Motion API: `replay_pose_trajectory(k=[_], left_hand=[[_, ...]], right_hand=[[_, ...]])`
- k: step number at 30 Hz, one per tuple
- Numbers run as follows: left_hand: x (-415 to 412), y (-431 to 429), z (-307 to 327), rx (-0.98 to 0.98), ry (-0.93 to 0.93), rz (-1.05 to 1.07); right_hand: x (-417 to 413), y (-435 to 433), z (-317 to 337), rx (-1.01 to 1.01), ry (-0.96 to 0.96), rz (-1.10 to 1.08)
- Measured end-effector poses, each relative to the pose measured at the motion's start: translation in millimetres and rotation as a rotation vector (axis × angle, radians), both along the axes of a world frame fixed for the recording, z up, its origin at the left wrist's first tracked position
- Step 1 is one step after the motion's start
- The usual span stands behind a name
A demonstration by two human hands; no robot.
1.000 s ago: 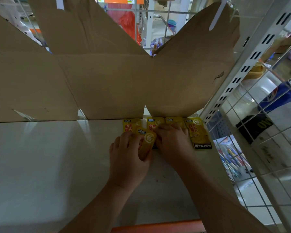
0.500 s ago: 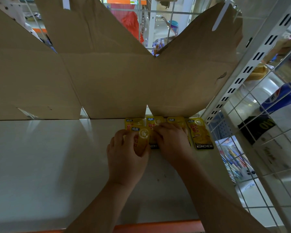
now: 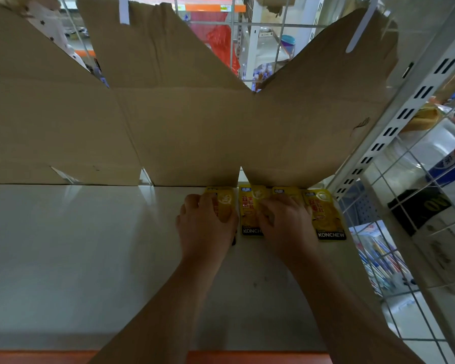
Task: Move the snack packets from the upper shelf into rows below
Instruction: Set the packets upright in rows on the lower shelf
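Several yellow KONCHEW snack packets lie flat in a row at the back of the white shelf [image 3: 76, 245], against the cardboard. My left hand [image 3: 206, 227] grips the leftmost packet [image 3: 225, 199], with fingers over its left side and the thumb on its right edge. A second packet [image 3: 248, 214] lies between my hands. My right hand [image 3: 286, 224] rests with its fingers pressing on the third packet [image 3: 284, 191], hiding most of it. The fourth packet [image 3: 325, 214] lies uncovered at the right end.
A flattened cardboard sheet [image 3: 181, 127] stands as the shelf's back wall. A slotted white upright [image 3: 394, 122] and a wire grid panel [image 3: 418, 245] close off the right side, with goods behind them. An orange strip [image 3: 37, 357] marks the shelf's front edge.
My left hand has carried the tilted packet back and to the left and laid it flat at the row's left end. My right hand stays on the row.
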State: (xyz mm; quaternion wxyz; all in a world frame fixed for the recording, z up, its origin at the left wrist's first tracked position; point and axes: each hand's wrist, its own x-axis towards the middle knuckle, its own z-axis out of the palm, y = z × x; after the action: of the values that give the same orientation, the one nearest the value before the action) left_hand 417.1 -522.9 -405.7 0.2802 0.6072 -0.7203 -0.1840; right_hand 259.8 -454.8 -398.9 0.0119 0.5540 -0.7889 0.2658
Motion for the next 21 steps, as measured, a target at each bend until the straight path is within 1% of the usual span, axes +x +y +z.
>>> replay_pose_trajectory(k=[14, 21], left_hand=[[-1.7, -0.4, -2.7, -0.034, -0.131, -0.014], [-0.9, 0.4, -3.5, -0.031, -0.151, -0.023]], right_hand=[[-4.5, -0.5, -1.1, -0.018, -0.038, 0.001], [-7.0, 0.8, 1.2, -0.019, -0.066, 0.001]])
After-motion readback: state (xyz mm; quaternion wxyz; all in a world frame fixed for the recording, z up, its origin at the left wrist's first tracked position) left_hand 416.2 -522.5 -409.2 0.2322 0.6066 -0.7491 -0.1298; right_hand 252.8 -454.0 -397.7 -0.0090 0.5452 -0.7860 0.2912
